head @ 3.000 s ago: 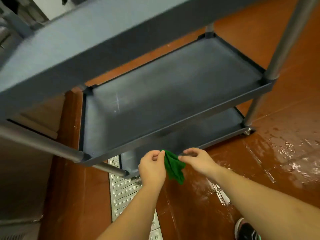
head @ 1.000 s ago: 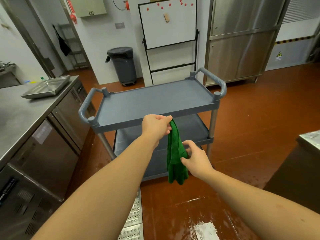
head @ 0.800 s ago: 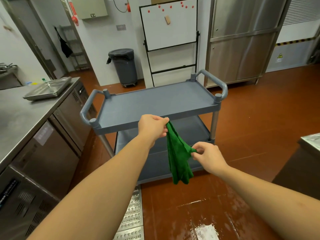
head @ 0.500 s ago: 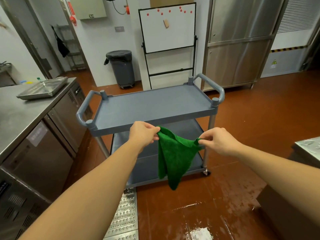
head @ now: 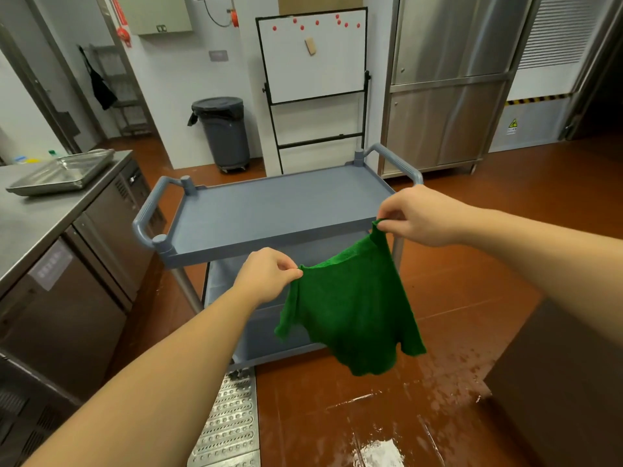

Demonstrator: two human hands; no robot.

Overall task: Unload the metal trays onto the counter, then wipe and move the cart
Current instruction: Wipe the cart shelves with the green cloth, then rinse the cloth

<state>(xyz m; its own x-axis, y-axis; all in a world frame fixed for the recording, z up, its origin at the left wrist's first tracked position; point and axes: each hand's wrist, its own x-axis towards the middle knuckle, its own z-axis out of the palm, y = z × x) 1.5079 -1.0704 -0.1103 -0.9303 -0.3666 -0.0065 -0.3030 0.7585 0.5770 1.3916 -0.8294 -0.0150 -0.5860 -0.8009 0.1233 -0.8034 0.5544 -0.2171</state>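
Grey plastic utility cart [head: 269,210] sits dead centre of the head view. Its top shelf is bare, and its left end is near the long stainless steel counter [head: 33,224] that runs down the left edge. A shallow metal tray [head: 60,171] is already up on that counter, upper left, so unloading looks done to me and you're somewhere in the wiping part.

Your left hand [head: 266,276] pinches one corner of the green fuzzy cloth [head: 350,315] just below centre. Your right hand [head: 418,215] pinches another corner, higher and to the right, right beside the cart's right end. The cloth hangs spread out between them, in front of the lower shelves, so I can't tell what state those are in.

Stuff I'd watch:
- Both grips are just fingertip pinches. Lose one and the cloth swings, lose both and it lands on the wet red-brown floor [head: 371,416], and then you're smearing floor water onto the shelves.
- That floor is shiny with puddles at lower centre and right, where you'd probably step. Push the cart hard and your feet could go.
- The perforated metal drain grate [head: 229,419] runs up to the cart's near lower edge. A caster could snag on it and jerk the cart sideways into the counter.
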